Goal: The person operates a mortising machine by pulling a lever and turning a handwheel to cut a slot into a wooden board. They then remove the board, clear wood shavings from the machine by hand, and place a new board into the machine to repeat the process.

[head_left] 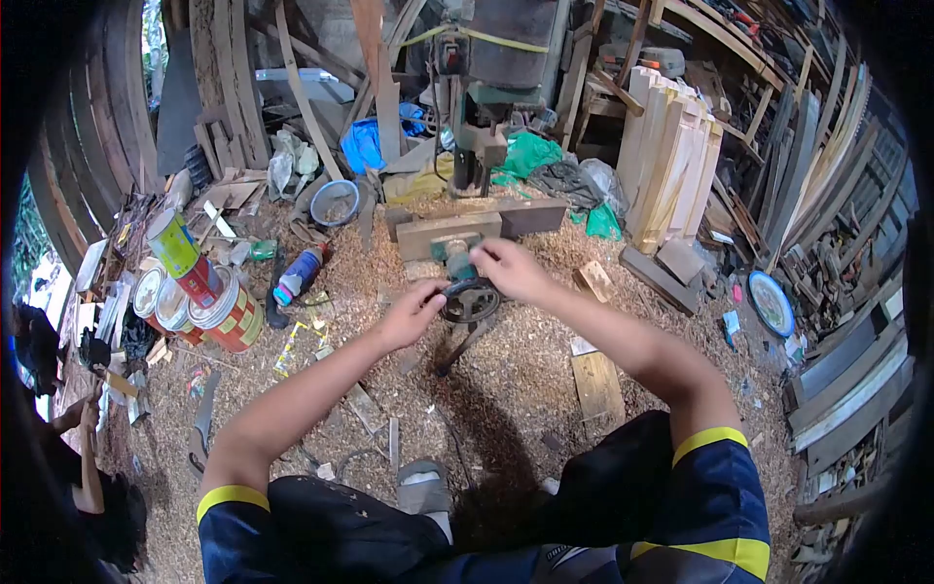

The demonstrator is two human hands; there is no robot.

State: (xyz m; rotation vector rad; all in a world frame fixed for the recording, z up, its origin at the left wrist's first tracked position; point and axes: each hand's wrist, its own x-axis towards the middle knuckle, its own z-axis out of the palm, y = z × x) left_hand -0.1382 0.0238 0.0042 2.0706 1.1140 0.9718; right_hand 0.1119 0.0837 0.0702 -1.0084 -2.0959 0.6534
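A dark spoked handwheel [471,301] sits in front of a green metal part [455,261] of a floor-standing machine. My left hand [413,313] is at the left side of the wheel, fingers bent around its rim. Just above the wheel's upper right is my right hand [513,270], its fingers curled and pressed together beside the green part. What lies inside those fingers, if anything, is hidden. Behind the wheel, a wooden block [448,237] and a longer board [531,216] lie across the machine.
Wood shavings cover the floor. Paint cans [233,316] and a blue spray can [298,276] stand or lie at left. Pale timber pieces [671,156] are stacked at right, near a round plate [771,303]. Another person's arm [88,457] shows at far left.
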